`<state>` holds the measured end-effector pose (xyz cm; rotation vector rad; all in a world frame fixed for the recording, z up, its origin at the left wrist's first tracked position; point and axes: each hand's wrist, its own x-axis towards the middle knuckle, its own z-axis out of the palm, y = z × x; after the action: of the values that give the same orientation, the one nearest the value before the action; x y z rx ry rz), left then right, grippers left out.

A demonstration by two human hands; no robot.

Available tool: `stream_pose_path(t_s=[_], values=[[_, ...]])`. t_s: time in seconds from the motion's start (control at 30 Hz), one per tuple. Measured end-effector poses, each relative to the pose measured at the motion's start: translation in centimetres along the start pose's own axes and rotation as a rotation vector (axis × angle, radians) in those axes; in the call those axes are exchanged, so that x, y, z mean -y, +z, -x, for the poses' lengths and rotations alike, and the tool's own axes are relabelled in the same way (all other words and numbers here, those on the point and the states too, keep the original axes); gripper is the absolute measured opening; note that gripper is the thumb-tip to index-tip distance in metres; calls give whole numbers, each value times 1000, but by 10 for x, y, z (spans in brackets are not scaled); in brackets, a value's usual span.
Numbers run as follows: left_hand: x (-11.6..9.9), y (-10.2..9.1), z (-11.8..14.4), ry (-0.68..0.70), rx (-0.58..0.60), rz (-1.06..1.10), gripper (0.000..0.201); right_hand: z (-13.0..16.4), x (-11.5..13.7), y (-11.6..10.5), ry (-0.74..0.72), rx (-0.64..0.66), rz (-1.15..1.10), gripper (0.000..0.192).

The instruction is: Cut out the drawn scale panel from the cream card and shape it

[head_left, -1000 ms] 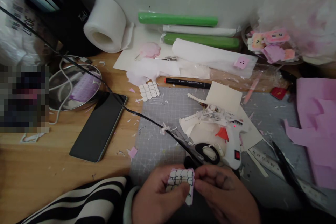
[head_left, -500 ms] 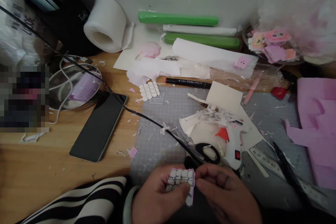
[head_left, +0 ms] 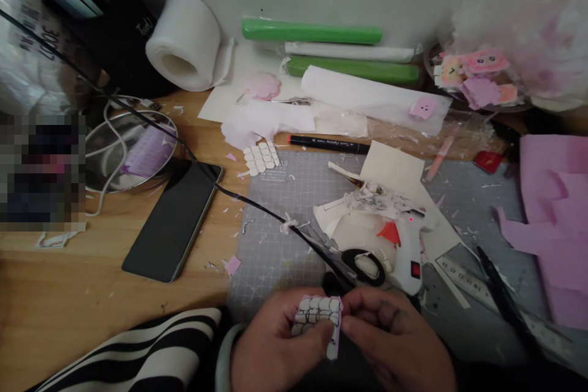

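Both hands meet at the bottom edge of the view, just above the near edge of the cutting mat [head_left: 275,220]. The left hand [head_left: 271,349] is curled, its thumb pressed onto the front of a small paper piece [head_left: 318,318], with the other fingers behind it. The right hand [head_left: 395,343] is also curled, its fingertips pinching the right edge of the same piece. Neither hand is spread; both are closed on the paper.

The paper piece is white with rows of rounded scale shapes outlined in black, and a thin pink layer shows along its right and lower edges. It is held upright between the two hands, off the tabletop [head_left: 92,282].

Just beyond the hands lie black-handled scissors [head_left: 362,266] and a white glue gun [head_left: 408,257] with a small red light, both on the mat and close to the fingers. A black cable [head_left: 184,150] runs diagonally from the upper left down to the glue gun, crossing the mat in front of the hands. A sheet of cut scale shapes [head_left: 261,158] lies at the mat's far left corner, and a black marker [head_left: 328,144] lies along its far edge. A dark phone [head_left: 174,220] rests on the wood to the left. Pink paper [head_left: 551,214] covers the right side, with a ruler [head_left: 487,294] near it. A striped sleeve [head_left: 138,349] covers the left forearm.
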<state>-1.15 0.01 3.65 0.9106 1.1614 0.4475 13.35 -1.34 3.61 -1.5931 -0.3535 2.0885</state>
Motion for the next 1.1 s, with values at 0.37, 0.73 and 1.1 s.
stream_pose_path(t_s=[0.37, 0.73, 1.1], values=[[-10, 2, 1, -44, 2, -35, 11, -3, -11, -12, -50, 72, 111, 20], [2, 1, 5, 69, -86, -314, 11, 1, -9, -3, -125, -55, 176, 15], [-10, 4, -1, 90, 22, -272, 17, 0, -8, -3, -161, -77, 170, 12]])
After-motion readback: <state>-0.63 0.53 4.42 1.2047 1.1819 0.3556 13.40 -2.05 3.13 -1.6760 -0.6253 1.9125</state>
